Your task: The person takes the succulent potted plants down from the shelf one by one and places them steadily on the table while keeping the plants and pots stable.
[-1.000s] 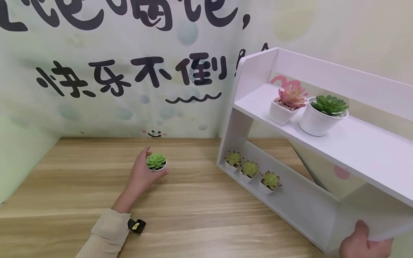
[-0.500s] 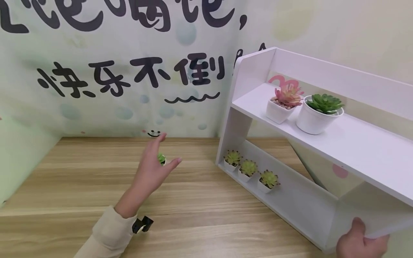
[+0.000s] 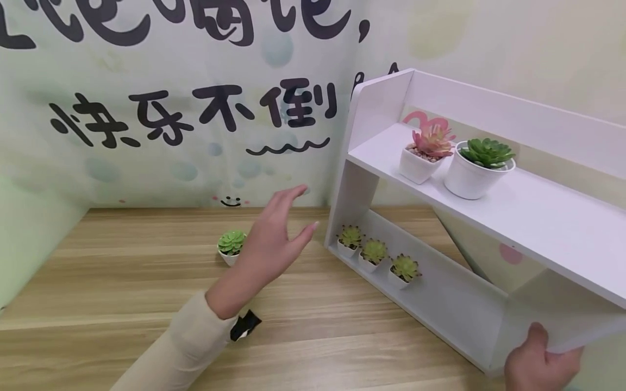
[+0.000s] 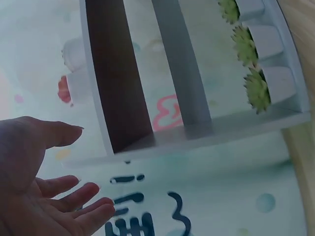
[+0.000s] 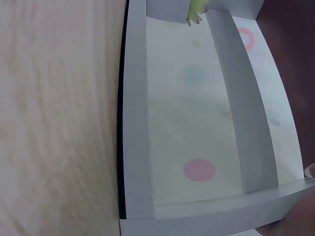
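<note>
My left hand (image 3: 271,239) is in the air over the table, fingers and thumb spread, holding nothing. Behind it, a small green potted succulent (image 3: 231,243) stands on the table. At the right is a white two-tier shelf (image 3: 562,228); my right hand (image 3: 540,361) grips the near edge of its side panel, thumb on the inner face. On the upper tier sit a pink succulent (image 3: 425,155) in a square pot and a dark green succulent (image 3: 481,165) in a round pot. Three small yellow-green succulents (image 4: 257,91) line the lower tier's far end.
The wood-grain table (image 3: 122,282) runs back to a wall hanging (image 3: 161,174) printed with large black characters. The shelf stands at an angle near the right wall. A black wrist strap piece (image 3: 245,326) sticks out from my left sleeve (image 3: 191,342).
My left hand has let go of the green succulent, leaving it on the table, and has moved right toward the shelf. The right hand keeps its grip on the side panel.
</note>
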Motion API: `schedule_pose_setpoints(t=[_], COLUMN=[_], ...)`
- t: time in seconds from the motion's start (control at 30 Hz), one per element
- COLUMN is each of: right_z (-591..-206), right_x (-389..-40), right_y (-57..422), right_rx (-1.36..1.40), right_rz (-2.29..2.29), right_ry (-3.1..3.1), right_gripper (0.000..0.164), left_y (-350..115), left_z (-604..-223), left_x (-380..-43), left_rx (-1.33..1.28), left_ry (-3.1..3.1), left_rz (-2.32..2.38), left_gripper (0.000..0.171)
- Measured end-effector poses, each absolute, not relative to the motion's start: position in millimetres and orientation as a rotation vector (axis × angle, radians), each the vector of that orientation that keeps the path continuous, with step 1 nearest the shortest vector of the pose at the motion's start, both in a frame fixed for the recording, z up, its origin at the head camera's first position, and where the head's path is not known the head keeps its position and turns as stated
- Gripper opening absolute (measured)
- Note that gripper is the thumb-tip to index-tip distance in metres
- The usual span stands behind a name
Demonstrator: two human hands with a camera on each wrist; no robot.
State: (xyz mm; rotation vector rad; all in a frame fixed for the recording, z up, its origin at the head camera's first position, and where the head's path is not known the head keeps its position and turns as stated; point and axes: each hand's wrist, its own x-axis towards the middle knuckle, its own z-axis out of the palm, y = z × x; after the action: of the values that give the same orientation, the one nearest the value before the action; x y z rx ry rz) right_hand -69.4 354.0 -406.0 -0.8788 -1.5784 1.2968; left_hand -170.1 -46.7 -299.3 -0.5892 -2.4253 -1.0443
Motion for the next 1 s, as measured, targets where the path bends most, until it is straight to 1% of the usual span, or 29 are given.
schedule_pose_setpoints(t=[0.17, 0.3, 0.53, 0.83, 1.0], right_z=[-405, -406, -407, -408, -409], right_x=[-69, -70, -68, -69, -69], right_y=[356, 355, 353, 354, 353], right_rx=[-0.879, -0.868, -0.864, -0.848, -0.836], right_rz=[1.262, 1.316, 1.298, 1.3, 1.303], right_ry=[-1.6, -1.56, -1.571, -1.572, -1.569], right_gripper=[0.03, 0.03, 0.028, 0.032, 0.03], left_y=[-24, -7, 22, 54, 65], left_z=[-280, -268, -254, -245, -240], left_x=[-179, -183, -193, -208, -218], left_rx=[-0.684, -0.726, -0.806, -0.844, -0.822], left_ry=[-2.333, -2.29, -2.269, -2.307, -2.262], left_rz=[-1.016, -1.078, -1.187, -1.172, -1.249], left_gripper=[0.048, 0.045, 0.047, 0.066, 0.064])
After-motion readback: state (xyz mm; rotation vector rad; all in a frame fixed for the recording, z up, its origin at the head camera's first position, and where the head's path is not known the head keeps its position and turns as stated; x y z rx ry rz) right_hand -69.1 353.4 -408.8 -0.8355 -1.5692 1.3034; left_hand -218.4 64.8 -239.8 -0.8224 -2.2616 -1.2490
